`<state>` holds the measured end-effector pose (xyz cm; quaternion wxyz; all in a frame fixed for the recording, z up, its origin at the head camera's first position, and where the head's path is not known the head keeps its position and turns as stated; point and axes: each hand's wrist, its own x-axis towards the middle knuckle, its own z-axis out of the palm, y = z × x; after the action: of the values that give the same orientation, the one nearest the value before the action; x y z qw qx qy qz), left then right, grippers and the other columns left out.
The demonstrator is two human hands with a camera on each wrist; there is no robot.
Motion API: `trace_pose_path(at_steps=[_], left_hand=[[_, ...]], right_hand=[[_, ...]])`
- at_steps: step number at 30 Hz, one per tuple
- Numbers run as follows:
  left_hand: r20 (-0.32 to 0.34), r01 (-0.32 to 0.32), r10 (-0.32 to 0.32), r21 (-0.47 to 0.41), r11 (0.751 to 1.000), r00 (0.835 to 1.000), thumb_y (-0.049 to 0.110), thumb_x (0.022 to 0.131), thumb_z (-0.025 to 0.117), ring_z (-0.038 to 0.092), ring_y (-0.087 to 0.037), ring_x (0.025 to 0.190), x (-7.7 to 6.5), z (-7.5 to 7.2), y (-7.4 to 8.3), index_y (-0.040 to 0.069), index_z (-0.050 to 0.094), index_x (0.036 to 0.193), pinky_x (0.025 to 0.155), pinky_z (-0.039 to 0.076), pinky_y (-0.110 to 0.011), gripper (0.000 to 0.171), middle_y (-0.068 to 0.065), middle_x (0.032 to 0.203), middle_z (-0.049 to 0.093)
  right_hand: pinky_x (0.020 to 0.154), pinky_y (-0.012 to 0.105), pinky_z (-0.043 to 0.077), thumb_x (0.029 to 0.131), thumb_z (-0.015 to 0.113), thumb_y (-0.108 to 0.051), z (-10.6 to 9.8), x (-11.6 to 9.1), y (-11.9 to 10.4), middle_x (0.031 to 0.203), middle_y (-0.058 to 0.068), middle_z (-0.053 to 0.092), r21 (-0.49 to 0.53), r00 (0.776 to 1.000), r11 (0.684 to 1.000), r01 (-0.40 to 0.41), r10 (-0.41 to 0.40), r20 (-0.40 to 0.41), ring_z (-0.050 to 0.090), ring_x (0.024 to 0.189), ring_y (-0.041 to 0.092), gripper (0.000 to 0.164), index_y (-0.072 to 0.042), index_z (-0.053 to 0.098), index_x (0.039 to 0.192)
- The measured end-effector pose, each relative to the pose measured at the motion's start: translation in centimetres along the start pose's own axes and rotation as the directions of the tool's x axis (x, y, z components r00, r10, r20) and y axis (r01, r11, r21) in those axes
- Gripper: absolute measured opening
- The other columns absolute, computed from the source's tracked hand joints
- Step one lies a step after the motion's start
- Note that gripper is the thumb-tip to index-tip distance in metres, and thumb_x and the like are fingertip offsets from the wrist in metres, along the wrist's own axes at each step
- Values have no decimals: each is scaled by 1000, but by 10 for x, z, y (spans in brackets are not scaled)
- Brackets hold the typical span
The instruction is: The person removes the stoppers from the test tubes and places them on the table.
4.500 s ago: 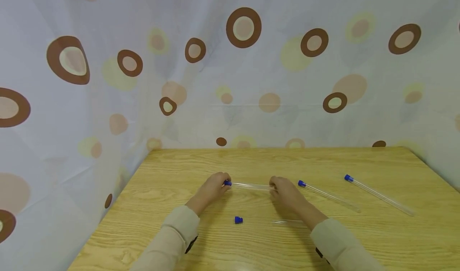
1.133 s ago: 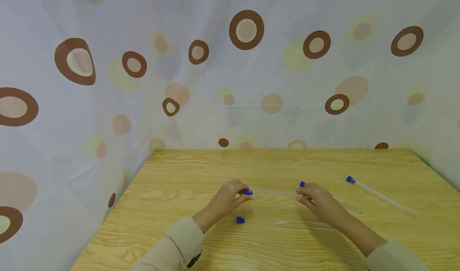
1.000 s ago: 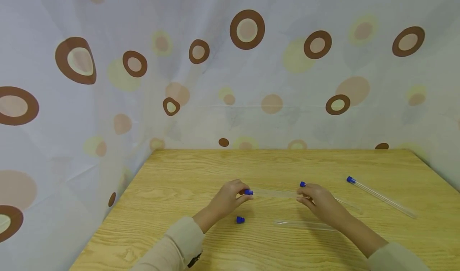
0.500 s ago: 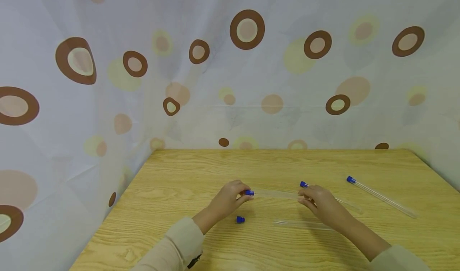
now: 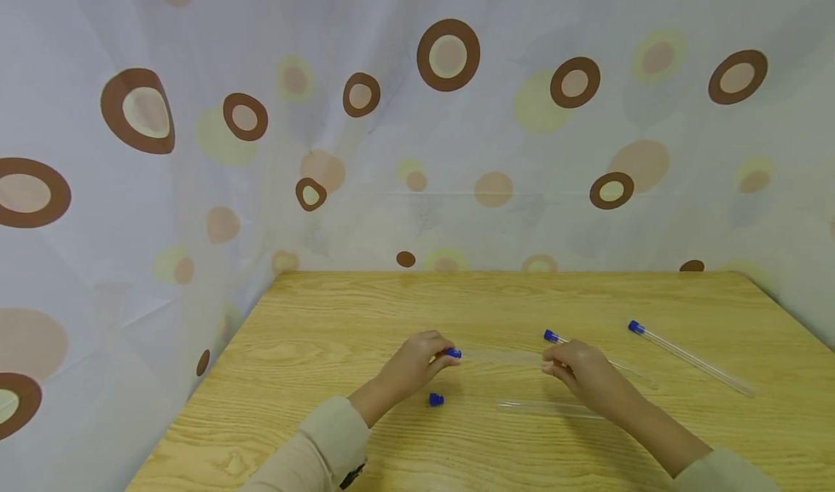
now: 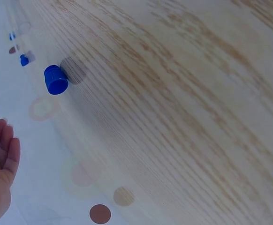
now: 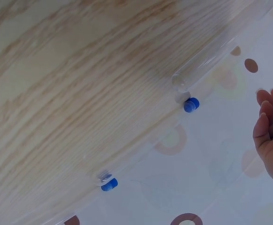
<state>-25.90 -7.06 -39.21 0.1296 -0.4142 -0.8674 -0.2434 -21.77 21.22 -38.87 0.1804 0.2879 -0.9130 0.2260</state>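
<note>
Fingers (image 5: 440, 343) of the left hand (image 5: 409, 366) are pinching a blue cap (image 5: 454, 353), while a loose cap (image 5: 436, 399) is lying in front of it on the desk (image 5: 326, 303). A clear tube (image 5: 502, 356) is reaching from beside the held cap to the right hand (image 5: 589, 377), which is pinching its other end. A second tube (image 5: 544, 408) is lying in front. One capped tube (image 5: 631, 372) is lying partly behind the right hand, another capped tube (image 5: 693, 362) farther right.

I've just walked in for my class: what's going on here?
A person's left hand pinches a round blue cap at one end of a long clear tube, whose other end the right hand holds. Whether the cap is seated is unclear. On the wood-grained table lie a loose blue cap, a clear tube with no cap visible, and two blue-capped clear tubes.
</note>
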Motion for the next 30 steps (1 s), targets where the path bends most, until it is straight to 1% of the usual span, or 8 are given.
trace_pose_path(at_steps=[4, 6, 9, 13, 15, 19, 25, 30], left_hand=[[10, -17, 17, 10, 1000, 1000, 17, 89, 60, 60, -12, 73, 0, 0, 0, 0, 68, 95, 64, 48, -11, 20, -7, 85, 65], [13, -22, 22, 12, 1000, 1000, 17, 89, 59, 60, -13, 73, 0, 0, 0, 0, 68, 95, 64, 48, -11, 20, -7, 85, 65], [14, -32, 32, 29, 999, 999, 17, 89, 59, 58, -12, 72, 0, 0, -1, 1, 68, 93, 63, 47, -11, 19, -6, 84, 65], [10, -55, 54, 58, 997, 998, 16, 89, 60, 54, -9, 69, 0, 1, -2, 3, 67, 89, 61, 45, -10, 15, -4, 81, 63], [7, -65, 65, 66, 996, 998, 16, 89, 60, 53, -8, 68, 0, 1, -2, 4, 67, 87, 60, 44, -10, 14, -4, 80, 63], [14, -74, 73, 80, 994, 997, 17, 89, 59, 52, -8, 67, 0, 2, -3, 4, 66, 86, 59, 43, -10, 15, -3, 79, 62], [21, -72, 71, 80, 994, 997, 17, 90, 58, 50, -7, 66, 0, 1, -3, 4, 66, 85, 59, 43, -10, 15, -3, 78, 61], [30, -73, 71, 76, 994, 997, 16, 89, 59, 53, -8, 67, 0, 0, -2, 4, 66, 86, 60, 44, -10, 15, -3, 79, 63]], right_hand=[[53, 17, 34, 80, 66, -3, 1, 0, 1, 67, -9, 55, -16, 999, 999, 40, -41, -28, 35, 63, -4, 10, -11, 62, 78], [53, 17, 37, 81, 66, -4, 1, -1, 1, 69, -8, 58, -27, 998, 999, 46, -47, -33, 39, 63, -3, 7, -11, 64, 79], [54, 18, 43, 80, 67, -6, 2, -1, 2, 73, -4, 63, -57, 996, 996, 66, -69, -49, 50, 64, 4, 3, -8, 67, 83], [55, 19, 48, 74, 71, -3, 4, -2, 3, 75, 1, 66, -105, 987, 988, 117, -127, -94, 58, 67, 12, 11, -3, 69, 85], [55, 18, 49, 72, 72, -1, 5, -3, 3, 75, 1, 66, -122, 981, 982, 141, -155, -115, 58, 66, 13, 14, -2, 69, 86], [55, 17, 48, 71, 73, -2, 7, -4, 4, 75, 0, 65, -130, 971, 977, 171, -189, -145, 56, 66, 12, 16, -2, 69, 86], [55, 17, 48, 72, 72, -6, 9, -4, 6, 76, 0, 64, -144, 958, 970, 198, -223, -179, 56, 67, 13, 15, -1, 69, 86], [55, 17, 48, 76, 70, -10, 11, -5, 7, 76, 1, 64, -160, 948, 964, 213, -243, -204, 56, 67, 13, 13, -3, 69, 86]])
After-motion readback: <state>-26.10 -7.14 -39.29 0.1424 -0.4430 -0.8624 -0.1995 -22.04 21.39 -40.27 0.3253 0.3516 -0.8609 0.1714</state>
